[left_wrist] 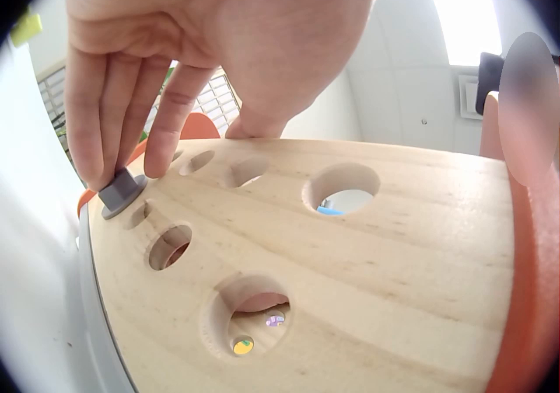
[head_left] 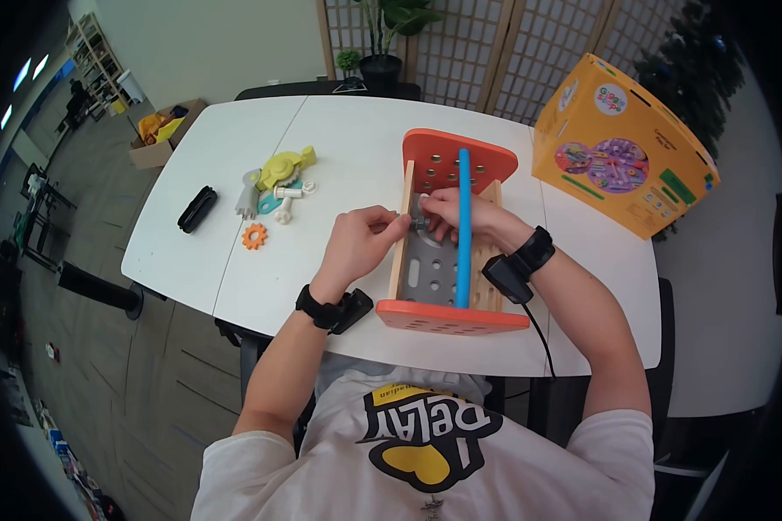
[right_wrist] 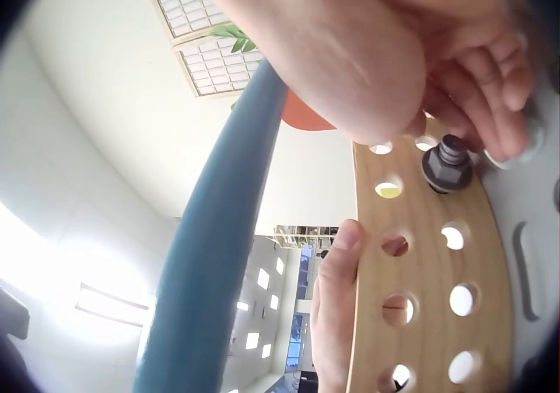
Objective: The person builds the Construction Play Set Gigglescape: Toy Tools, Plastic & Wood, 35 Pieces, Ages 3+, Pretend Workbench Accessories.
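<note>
An orange-ended toy workbench (head_left: pixel 452 317) with wooden sides and a blue bar (head_left: pixel 464 226) stands on the table. My left hand (head_left: pixel 362 243) is at its left wooden panel (left_wrist: pixel 411 236), with fingertips pinching the grey hex head of a bolt (left_wrist: pixel 122 194) on the outside. Inside, a grey nut (right_wrist: pixel 447 171) sits on the bolt's threaded end, against the panel. My right hand (head_left: pixel 478 215) reaches in under the bar, its curled fingers beside the nut. A pale curved piece shows at those fingertips, mostly covered; I cannot tell whether they grip it.
Left on the table lie a yellow toy tool (head_left: pixel 282 165), a grey toy piece (head_left: pixel 248 195), white bolts (head_left: pixel 284 208), an orange gear (head_left: pixel 254 236) and a black case (head_left: pixel 198 209). A yellow box (head_left: pixel 621 143) stands at the right. A cable (head_left: pixel 543 339) hangs from the right wrist camera.
</note>
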### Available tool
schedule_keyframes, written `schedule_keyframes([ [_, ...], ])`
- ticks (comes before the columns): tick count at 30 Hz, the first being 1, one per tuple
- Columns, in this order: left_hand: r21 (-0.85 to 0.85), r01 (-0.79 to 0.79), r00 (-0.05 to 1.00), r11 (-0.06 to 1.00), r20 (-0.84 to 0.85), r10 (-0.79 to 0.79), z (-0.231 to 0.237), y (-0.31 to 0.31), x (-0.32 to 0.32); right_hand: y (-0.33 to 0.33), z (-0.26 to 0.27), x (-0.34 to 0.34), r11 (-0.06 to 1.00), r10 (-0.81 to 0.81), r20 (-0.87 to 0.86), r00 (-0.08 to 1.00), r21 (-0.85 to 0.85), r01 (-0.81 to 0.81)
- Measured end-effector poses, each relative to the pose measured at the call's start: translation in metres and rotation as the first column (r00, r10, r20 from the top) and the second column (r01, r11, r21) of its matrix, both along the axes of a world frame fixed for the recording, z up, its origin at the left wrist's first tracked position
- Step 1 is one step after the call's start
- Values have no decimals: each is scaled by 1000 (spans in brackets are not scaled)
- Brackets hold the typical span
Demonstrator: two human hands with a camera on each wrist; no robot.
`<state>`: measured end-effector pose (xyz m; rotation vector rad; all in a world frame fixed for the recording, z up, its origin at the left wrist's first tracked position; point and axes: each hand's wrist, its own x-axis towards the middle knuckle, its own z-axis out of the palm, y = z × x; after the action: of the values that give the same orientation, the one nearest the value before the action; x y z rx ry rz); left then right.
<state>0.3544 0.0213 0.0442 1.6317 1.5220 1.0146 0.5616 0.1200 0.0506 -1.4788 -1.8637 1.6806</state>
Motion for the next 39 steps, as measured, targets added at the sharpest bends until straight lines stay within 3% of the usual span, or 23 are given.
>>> schedule_keyframes([
  [4,0,-1,1000,1000,-14,1,1,1,0,1,-4,6,990,94,-110,989,114,-81],
  [10,-6,-8,1000,1000,1,8,0,0,1,6,-6,9,972,208,-42,977,117,-202],
  [16,2,-7,1000,1000,-2,7,-1,1,1,-1,1,1,995,80,20,997,-55,-79],
  [19,4,0,1000,1000,-10,0,1,0,1,1,0,-1,999,31,-16,999,-35,-31],
  [25,25,-2,1000,1000,-8,2,-3,2,-1,-1,-1,7,985,151,-110,982,100,-141],
  [28,17,-6,1000,1000,-7,6,-1,2,0,2,-1,7,971,219,-27,975,103,-215],
  [34,10,-5,1000,1000,5,5,-1,1,1,2,3,1,992,104,60,993,-77,-99],
  [37,4,-1,1000,1000,2,1,0,2,0,-1,4,-1,997,79,60,995,0,-79],
  [39,1,-1,1000,1000,1,1,1,2,0,1,-1,3,978,179,44,983,98,-182],
])
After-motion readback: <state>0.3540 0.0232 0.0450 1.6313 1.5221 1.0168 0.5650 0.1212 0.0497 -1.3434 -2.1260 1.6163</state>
